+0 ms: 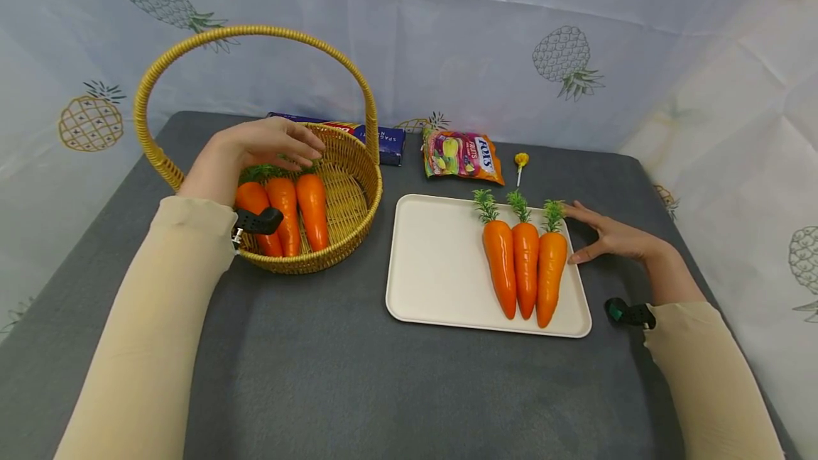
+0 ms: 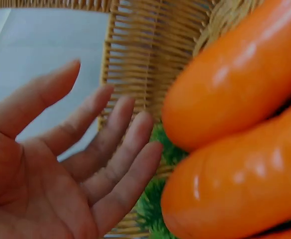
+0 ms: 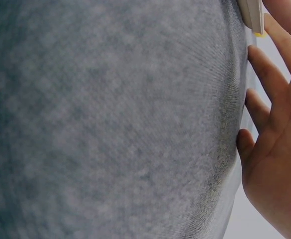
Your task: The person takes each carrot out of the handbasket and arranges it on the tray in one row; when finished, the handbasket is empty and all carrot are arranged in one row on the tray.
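My left hand (image 1: 271,142) is over the wicker basket (image 1: 345,236), its fingers spread and loosely bent with nothing in them. Below it in the basket lie three orange carrots (image 1: 312,211) with green tops; the left wrist view shows two thick carrot ends (image 2: 225,174) beside the fingertips. At the right, my right hand (image 1: 616,238) rests by the right edge of the cream tray (image 1: 434,261), thumb and fingers apart and holding nothing. On the tray three carrots (image 1: 525,261) lie side by side, leafy tops pointing away. The right wrist view catches the tray's corner (image 3: 253,15) near the fingers.
The basket's tall arched handle (image 1: 268,30) rises around my left forearm. Behind the basket lies a blue spaghetti box (image 1: 391,144). A bag of fruit candy (image 1: 460,155) and a yellow lollipop (image 1: 521,160) lie beyond the tray. Pineapple-print cloth (image 1: 447,41) hangs behind the grey table (image 1: 383,389).
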### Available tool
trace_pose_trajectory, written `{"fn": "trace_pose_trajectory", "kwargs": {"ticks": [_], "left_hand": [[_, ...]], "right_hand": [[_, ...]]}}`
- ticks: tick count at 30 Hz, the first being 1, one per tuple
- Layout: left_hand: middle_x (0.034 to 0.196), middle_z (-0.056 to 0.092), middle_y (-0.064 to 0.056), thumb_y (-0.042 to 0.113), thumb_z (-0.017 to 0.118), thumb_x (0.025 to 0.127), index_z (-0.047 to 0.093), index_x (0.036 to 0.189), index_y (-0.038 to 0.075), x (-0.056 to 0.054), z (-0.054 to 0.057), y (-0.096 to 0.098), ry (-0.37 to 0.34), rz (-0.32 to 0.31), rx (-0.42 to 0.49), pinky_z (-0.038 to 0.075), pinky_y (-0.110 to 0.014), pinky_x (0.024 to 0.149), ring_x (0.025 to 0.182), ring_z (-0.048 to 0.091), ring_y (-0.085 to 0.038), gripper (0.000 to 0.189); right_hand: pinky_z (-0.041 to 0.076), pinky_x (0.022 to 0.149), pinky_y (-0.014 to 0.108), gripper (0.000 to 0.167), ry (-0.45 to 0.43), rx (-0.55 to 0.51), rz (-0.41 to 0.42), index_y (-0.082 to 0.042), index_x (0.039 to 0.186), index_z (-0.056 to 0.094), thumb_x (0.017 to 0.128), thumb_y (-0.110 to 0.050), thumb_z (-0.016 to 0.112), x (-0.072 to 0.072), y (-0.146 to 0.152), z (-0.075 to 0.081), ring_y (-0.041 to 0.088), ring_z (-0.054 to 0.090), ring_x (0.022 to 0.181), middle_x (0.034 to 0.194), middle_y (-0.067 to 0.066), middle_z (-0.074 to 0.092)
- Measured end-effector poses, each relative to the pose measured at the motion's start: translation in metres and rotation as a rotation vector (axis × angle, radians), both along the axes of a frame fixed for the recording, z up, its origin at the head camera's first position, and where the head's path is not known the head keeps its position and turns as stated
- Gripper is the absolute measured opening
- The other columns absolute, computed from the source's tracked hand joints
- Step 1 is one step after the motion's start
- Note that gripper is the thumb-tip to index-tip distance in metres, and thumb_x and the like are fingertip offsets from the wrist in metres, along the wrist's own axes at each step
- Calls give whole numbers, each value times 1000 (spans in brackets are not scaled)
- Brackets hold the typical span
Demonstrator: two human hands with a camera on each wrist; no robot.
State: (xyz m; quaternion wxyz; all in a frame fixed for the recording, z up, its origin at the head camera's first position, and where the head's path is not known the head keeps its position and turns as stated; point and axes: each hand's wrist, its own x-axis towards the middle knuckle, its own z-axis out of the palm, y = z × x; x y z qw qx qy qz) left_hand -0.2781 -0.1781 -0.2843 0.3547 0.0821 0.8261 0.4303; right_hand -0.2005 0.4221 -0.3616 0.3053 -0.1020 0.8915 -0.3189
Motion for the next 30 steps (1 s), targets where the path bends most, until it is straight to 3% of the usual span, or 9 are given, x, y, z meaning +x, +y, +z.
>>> {"fn": "trace_pose_trajectory", "kwargs": {"ticks": [4,9,12,15,19,24,30], "left_hand": [[158,33,-19,23,57,101,36,151,3,-1,-6,-5,15,-73,-10,39,-49,118,139,44,-31,58],[156,39,-17,18,61,98,44,147,4,-1,-12,-6,60,-121,-56,45,-44,114,122,58,-16,54],[155,40,-17,17,63,97,45,147,5,0,-13,-8,80,-151,-82,44,-46,114,127,55,-23,55],[157,37,-18,12,62,96,43,148,4,1,-14,-9,64,-187,-71,41,-49,115,140,44,-35,56],[158,35,-19,2,61,95,40,148,1,1,-16,-11,52,-235,-52,46,-45,112,145,36,-40,58],[154,41,-19,-3,59,91,43,146,1,2,-18,-10,98,-272,-84,51,-37,103,139,43,-37,58],[142,52,-19,-6,59,84,47,145,5,4,-18,-5,137,-319,-167,50,-31,90,120,54,-29,62]], "right_hand": [[-2,104,85,103,-5,2,-6,-13,159,15,79,-20,79,-1,0,0,55,-17,148,164,23,-19],[-2,104,85,103,-6,0,-6,-12,159,15,79,-20,79,-1,0,0,54,-18,148,164,22,-19],[-3,104,85,103,-6,-4,-5,-12,159,15,79,-19,79,-1,-1,0,54,-18,148,164,22,-20],[-2,105,85,104,1,-6,1,-12,159,15,79,-19,79,0,-1,0,54,-18,148,164,22,-19],[-2,105,85,104,14,-3,12,-11,159,15,78,-19,80,0,-1,1,54,-17,148,164,23,-17],[-2,105,85,104,16,-5,13,-11,159,15,78,-19,80,1,0,1,54,-17,148,164,24,-17],[-2,105,85,104,15,-5,11,-11,159,15,78,-19,80,0,1,0,54,-16,148,164,24,-17]]}}
